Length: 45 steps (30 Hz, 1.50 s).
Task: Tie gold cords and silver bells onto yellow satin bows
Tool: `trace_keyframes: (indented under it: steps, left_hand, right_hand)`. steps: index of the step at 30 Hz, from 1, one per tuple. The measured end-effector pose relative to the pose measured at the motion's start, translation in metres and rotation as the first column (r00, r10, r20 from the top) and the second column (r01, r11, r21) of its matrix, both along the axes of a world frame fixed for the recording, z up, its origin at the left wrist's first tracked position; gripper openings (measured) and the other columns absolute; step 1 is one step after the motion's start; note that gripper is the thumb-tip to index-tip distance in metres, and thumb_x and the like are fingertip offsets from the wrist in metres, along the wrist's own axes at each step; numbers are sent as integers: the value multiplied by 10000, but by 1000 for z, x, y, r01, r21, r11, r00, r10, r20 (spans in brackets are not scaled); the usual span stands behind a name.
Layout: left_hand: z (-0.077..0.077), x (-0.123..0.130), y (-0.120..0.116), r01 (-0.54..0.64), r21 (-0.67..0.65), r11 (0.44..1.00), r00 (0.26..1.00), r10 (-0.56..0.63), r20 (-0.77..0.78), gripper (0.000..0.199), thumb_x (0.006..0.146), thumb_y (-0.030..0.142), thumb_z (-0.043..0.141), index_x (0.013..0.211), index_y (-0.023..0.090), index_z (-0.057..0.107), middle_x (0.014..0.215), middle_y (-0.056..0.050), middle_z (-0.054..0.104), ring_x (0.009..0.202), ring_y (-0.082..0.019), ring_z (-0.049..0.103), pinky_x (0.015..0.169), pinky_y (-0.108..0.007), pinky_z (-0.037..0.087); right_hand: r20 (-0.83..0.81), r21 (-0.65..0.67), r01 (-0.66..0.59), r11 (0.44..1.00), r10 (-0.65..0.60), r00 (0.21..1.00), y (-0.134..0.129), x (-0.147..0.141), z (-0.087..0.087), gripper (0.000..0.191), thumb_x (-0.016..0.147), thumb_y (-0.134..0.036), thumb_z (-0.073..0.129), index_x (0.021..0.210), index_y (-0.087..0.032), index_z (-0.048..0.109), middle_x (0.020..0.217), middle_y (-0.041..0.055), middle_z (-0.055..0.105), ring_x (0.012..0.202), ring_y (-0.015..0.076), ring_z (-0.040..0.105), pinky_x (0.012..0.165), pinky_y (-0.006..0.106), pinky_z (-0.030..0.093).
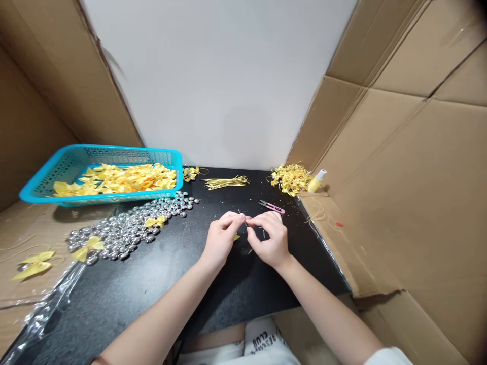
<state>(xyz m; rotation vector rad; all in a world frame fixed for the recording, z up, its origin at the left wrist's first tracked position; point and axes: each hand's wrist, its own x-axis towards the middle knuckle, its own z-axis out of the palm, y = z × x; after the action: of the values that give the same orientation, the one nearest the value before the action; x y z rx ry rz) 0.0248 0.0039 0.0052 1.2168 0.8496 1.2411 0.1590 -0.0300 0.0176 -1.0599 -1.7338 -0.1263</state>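
Over the middle of the black table (152, 284), my left hand (222, 236) and my right hand (271, 236) meet at the fingertips. The fingers of both are pinched around something thin and small that I cannot make out. A bit of yellow ribbon (236, 237) peeks out beside my left hand. Pink thread snips (272, 207) lie just beyond my right hand. Farther back is a bundle of gold ties (227, 182). To the left, silver beads (122, 230) are spread out, with yellow bows (155, 221) among them.
A blue basket (45, 191) of yellow bows stands at the back left. At the back right are a heap of yellow bows with ties (291, 178) and a small yellow bottle (316, 181). Cardboard walls (411, 177) rise on both sides. Another bow (36, 264) lies far left.
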Motion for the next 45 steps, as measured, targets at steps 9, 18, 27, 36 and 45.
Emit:
trace_keyframes:
  steps: [9, 18, 27, 36, 45]
  left_hand:
    - [2, -2, -1, -64, 53, 996, 991, 70, -110, 217, 805, 349, 682, 707, 186, 787, 748, -36, 645, 806, -180, 599, 742, -277, 438]
    - [4, -5, -3, -97, 171, 981, 953, 141, -269, 223, 820, 343, 651, 735, 204, 802, 740, -40, 653, 773, -188, 602, 712, -293, 429]
    - [5, -4, -1, -90, 167, 982, 956, 133, -262, 239, 826, 355, 641, 734, 203, 800, 717, -36, 642, 739, -180, 589, 685, -297, 424]
    - [6, -5, -1, -81, 158, 984, 964, 118, -239, 246, 824, 343, 642, 692, 195, 787, 699, -30, 624, 711, -165, 570, 637, -278, 409]
    - [6, -4, 0, -81, 108, 991, 975, 101, -197, 237, 815, 348, 654, 743, 178, 802, 722, -41, 637, 744, -177, 593, 668, -277, 425]
  right_hand:
    - [157, 114, 52, 992, -70, 985, 4, 1, 1, 129, 813, -110, 581, 753, -218, 619, 670, -17, 709, 644, 152, 621, 736, 352, 394]
    - [199, 98, 76, 992, -94, 975, 5, 1, 0, 160, 801, -114, 565, 678, -216, 566, 623, -24, 676, 629, 146, 605, 741, 346, 373]
    - [156, -10, 54, 998, -52, 986, 2, 6, 1, 100, 788, -139, 589, 725, -216, 595, 679, -17, 696, 681, 163, 620, 751, 357, 375]
    - [76, -159, 0, 987, 12, 997, 3, 2, 3, 128, 817, -149, 569, 711, -213, 604, 714, -6, 716, 680, 162, 632, 737, 356, 378]
    - [72, -162, 11, 987, 1, 997, 2, 4, 0, 161, 801, -137, 554, 656, -207, 566, 629, -31, 636, 638, 146, 581, 715, 333, 363]
